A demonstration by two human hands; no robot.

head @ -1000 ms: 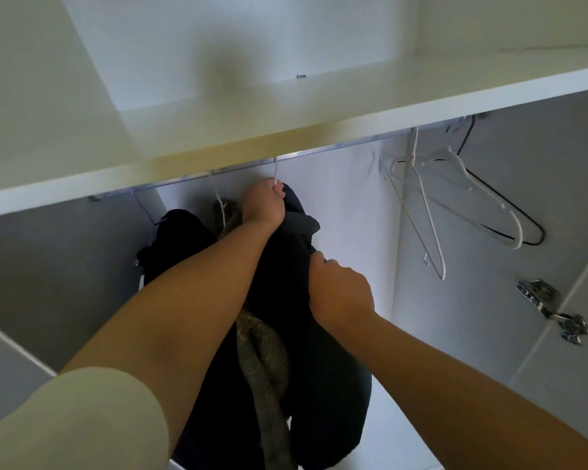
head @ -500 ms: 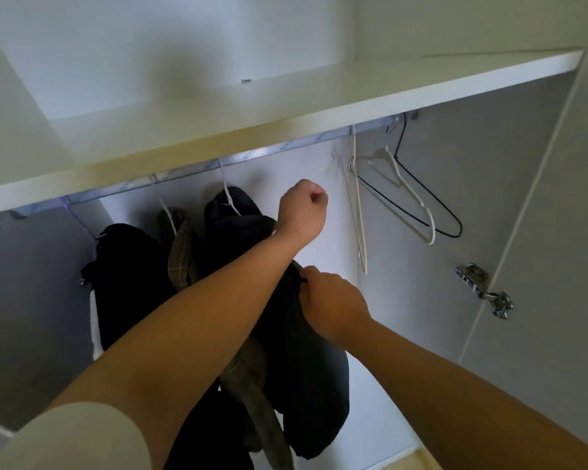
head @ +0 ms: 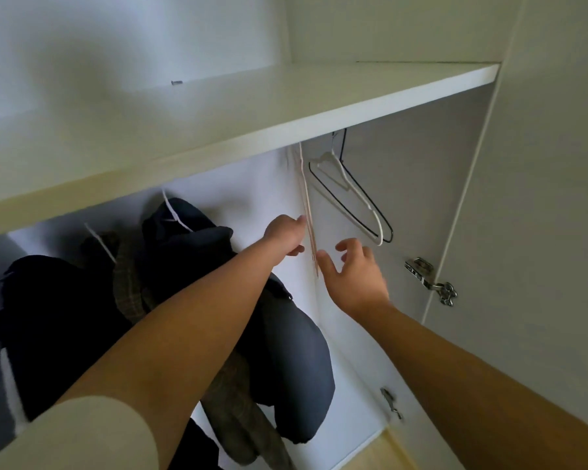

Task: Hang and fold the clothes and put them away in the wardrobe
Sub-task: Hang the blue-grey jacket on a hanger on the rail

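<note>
Under the shelf [head: 353, 96], the pale hanger [head: 307, 212] hangs edge-on, near-vertical, between my hands: left hand [head: 284, 234] nearer, loose fingers [head: 297, 220] at it, right hand [head: 357, 279] spread, both holding nothing

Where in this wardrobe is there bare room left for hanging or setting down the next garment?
The shelf top is bare apart from one small screw. Open hanging room lies between the navy jacket and the pale hanger, where the left hand reaches. At the left it is crowded: black garment, plaid garment and navy jacket hang pressed together.
</note>
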